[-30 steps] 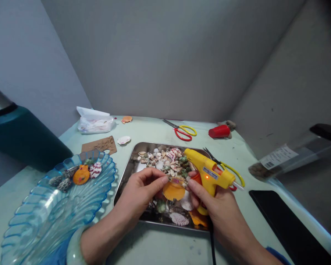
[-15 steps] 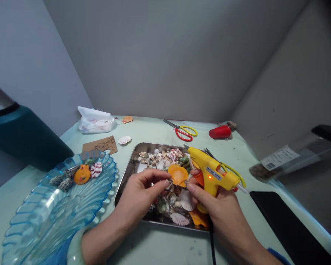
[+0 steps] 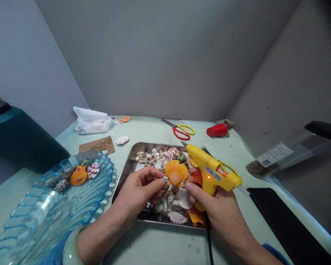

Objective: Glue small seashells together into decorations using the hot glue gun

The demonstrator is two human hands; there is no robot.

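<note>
My right hand (image 3: 223, 209) is wrapped round a yellow hot glue gun (image 3: 206, 165) with a lit orange light. Its thumb and fingertips also pinch the lower right edge of an orange scallop shell (image 3: 176, 172). Just left of that shell, my left hand (image 3: 139, 189) is closed in a pinch. A tiny pale piece shows at its fingertips, too small to name. Both hands are over a metal tray (image 3: 121, 180) of mixed shells, among them a white ribbed shell (image 3: 178, 217). The gun's nozzle points up and left, apart from the held shell.
At left, a blue clear plate (image 3: 55, 213) bears an orange shell piece (image 3: 78, 175) and several shells. A green bottle (image 3: 24, 140) stands behind it. Scissors (image 3: 182, 130), a red cup (image 3: 217, 130) and a plastic bag (image 3: 92, 123) lie farther back. The gun's black cord (image 3: 209, 243) runs toward me.
The orange scallop shell has tipped up to show more of its ribbed face. My left fingertips have drawn slightly away from it, with the small pale piece now visible. The view has shifted a little.
</note>
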